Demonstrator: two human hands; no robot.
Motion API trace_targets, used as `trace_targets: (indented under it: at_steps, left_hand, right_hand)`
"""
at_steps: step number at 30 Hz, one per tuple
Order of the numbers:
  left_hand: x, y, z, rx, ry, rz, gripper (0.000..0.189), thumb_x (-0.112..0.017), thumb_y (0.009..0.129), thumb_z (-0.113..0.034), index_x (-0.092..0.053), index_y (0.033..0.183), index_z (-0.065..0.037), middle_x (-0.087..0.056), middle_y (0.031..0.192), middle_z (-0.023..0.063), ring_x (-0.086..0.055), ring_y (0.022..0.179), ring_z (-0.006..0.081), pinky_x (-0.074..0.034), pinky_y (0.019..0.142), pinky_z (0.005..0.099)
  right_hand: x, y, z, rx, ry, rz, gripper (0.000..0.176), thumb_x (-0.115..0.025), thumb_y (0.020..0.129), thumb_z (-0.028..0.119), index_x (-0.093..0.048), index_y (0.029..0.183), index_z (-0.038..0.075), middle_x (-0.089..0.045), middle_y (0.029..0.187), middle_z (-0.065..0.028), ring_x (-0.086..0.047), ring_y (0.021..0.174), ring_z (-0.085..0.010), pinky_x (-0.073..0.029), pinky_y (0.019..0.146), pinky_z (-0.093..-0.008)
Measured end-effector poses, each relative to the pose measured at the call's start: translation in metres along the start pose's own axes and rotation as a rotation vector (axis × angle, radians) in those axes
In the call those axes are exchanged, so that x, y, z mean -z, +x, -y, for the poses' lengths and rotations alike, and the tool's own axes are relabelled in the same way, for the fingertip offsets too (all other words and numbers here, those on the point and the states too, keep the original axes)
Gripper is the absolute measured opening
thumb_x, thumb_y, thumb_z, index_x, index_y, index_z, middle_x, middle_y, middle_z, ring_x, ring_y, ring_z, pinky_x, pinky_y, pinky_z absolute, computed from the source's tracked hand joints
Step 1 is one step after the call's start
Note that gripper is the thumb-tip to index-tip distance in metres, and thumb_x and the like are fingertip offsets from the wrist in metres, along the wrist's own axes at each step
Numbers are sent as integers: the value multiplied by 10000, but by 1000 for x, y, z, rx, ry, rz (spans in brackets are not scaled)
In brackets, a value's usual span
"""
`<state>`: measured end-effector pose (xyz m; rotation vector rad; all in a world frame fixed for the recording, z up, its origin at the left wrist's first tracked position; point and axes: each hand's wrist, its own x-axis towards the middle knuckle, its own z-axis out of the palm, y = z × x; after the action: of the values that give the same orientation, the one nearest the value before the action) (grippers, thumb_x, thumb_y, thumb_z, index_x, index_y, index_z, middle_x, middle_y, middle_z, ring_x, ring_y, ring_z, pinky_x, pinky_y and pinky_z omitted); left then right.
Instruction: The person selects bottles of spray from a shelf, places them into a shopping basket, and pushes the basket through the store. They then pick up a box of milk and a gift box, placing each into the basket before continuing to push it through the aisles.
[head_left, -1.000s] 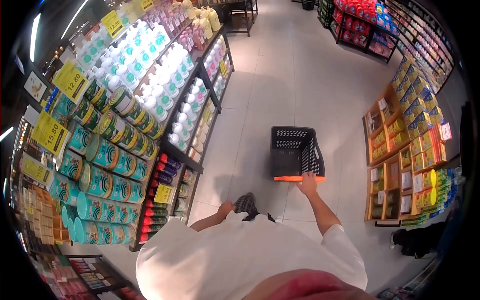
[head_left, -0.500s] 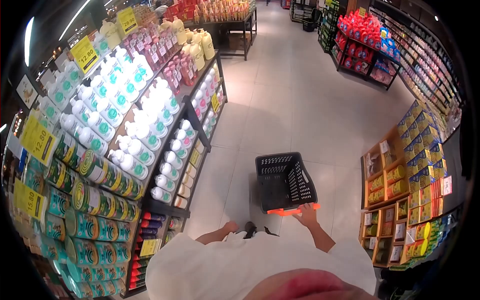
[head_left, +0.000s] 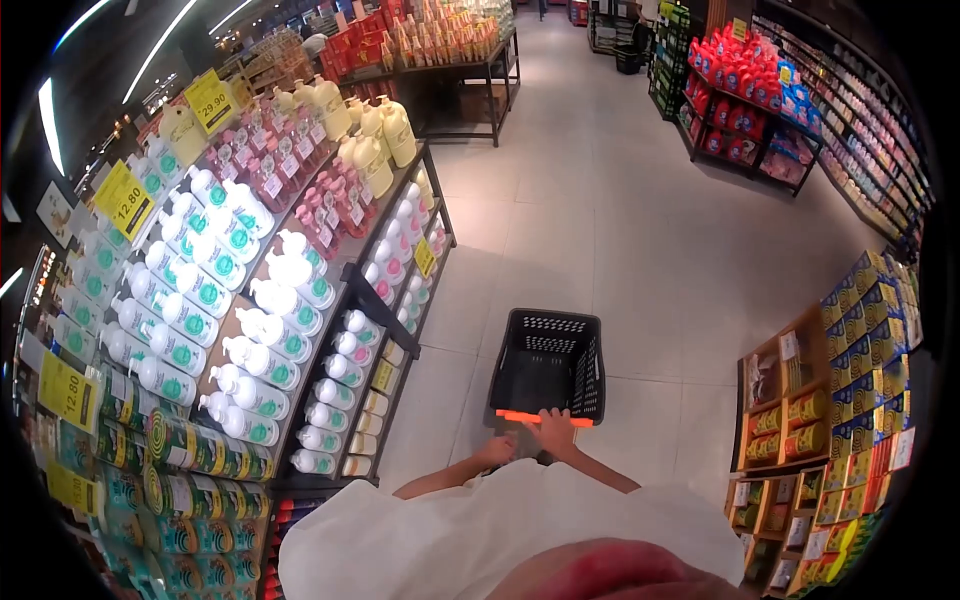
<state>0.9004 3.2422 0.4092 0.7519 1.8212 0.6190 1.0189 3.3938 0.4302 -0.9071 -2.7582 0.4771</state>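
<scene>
A black perforated basket [head_left: 545, 365] with an orange handle [head_left: 518, 416] stands in front of my body, and its inside looks empty. My right hand [head_left: 555, 430] is closed on the orange handle near its middle. Just left of it and slightly lower, my left hand [head_left: 497, 450] hangs close to the handle without visibly holding it; its fingers are blurred. White sleeves cover both upper arms.
Shelves of white pump bottles [head_left: 190, 295] and green cans [head_left: 205, 447] line the left. A wooden shelf [head_left: 780, 370] stands at the right, red bags [head_left: 735, 75] farther back. The tiled aisle [head_left: 550, 230] runs ahead between them.
The basket has shifted slightly left and turned straighter. My right hand has moved left with the handle, and my left hand has come closer to it. The left shelves appear nearer.
</scene>
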Motion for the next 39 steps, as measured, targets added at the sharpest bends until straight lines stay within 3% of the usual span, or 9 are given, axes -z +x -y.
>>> trace_targets:
  at_steps: [3, 4, 6, 8, 17, 20, 25, 31, 39]
  left_hand:
    - [-7, 81, 88, -104, -132, 1, 195, -583, 803, -202, -699, 830, -48, -690, 771, 105, -654, 705, 196, -516, 662, 348]
    - [20, 91, 78, -113, -205, 19, 192, -593, 805, -215, -694, 820, -52, -683, 734, 100, -650, 671, 182, -515, 629, 339]
    - [59, 70, 46, 75, 118, -289, 218, -605, 789, -244, -716, 805, -56, -691, 739, 120, -669, 679, 219, -525, 661, 357]
    - [87, 80, 38, 237, -172, -436, 250, -620, 771, -284, -720, 785, -55, -693, 755, 148, -680, 716, 266, -529, 693, 385]
    - [217, 245, 121, 260, -49, -413, 319, -684, 746, -352, -734, 886, -71, -715, 834, 118, -686, 778, 304, -533, 734, 411]
    - [288, 287, 87, 99, 176, -195, 358, -715, 728, -372, -727, 916, -67, -713, 858, 123, -688, 749, 287, -541, 720, 399]
    - [389, 376, 4, 287, 85, -50, 241, -580, 786, -271, -695, 804, -60, -644, 625, 94, -649, 553, 214, -517, 486, 375]
    - [446, 482, -72, 147, 77, -220, 248, -577, 800, -283, -694, 869, -77, -683, 742, 128, -668, 681, 266, -535, 658, 396]
    - [473, 559, -113, 213, 338, -219, 278, -633, 780, -308, -722, 899, -73, -702, 855, 156, -675, 815, 319, -529, 760, 401]
  right_hand:
    - [6, 77, -5, -32, 102, 44, 504, -603, 819, 547, -632, 920, 54, -601, 923, -128, -517, 901, -333, -481, 717, -442]
    - [3, 105, -13, -23, 101, 11, 511, -603, 816, 554, -641, 947, 61, -611, 930, -115, -528, 895, -326, -480, 701, -446]
    - [3, 155, -33, -60, 82, 20, 506, -614, 805, 554, -645, 956, 72, -611, 929, -101, -528, 910, -320, -488, 711, -439]
    - [8, 203, -54, -79, 63, 29, 486, -637, 789, 537, -647, 964, 83, -611, 939, -90, -524, 939, -317, -493, 745, -429]
    - [6, 409, -153, -68, -22, 121, 391, -725, 691, 340, -641, 982, 92, -576, 1032, -77, -503, 1014, -297, -492, 806, -426]
    - [11, 462, -158, -177, -54, 135, 421, -728, 684, 273, -606, 1045, 95, -508, 1146, -103, -461, 1086, -305, -484, 808, -439]
    - [3, 541, -169, -390, -201, 68, 519, -729, 691, 216, -537, 1154, 80, -412, 1251, -146, -328, 1268, -348, -382, 922, -578]
    - [13, 647, -168, -351, -259, -22, 419, -739, 678, 200, -586, 1045, 69, -430, 1294, -142, -316, 1315, -363, -276, 951, -697]
    - [6, 840, -209, -292, -241, 18, 409, -723, 678, 210, -596, 1045, 84, -504, 1154, -112, -432, 1154, -321, -285, 921, -697]
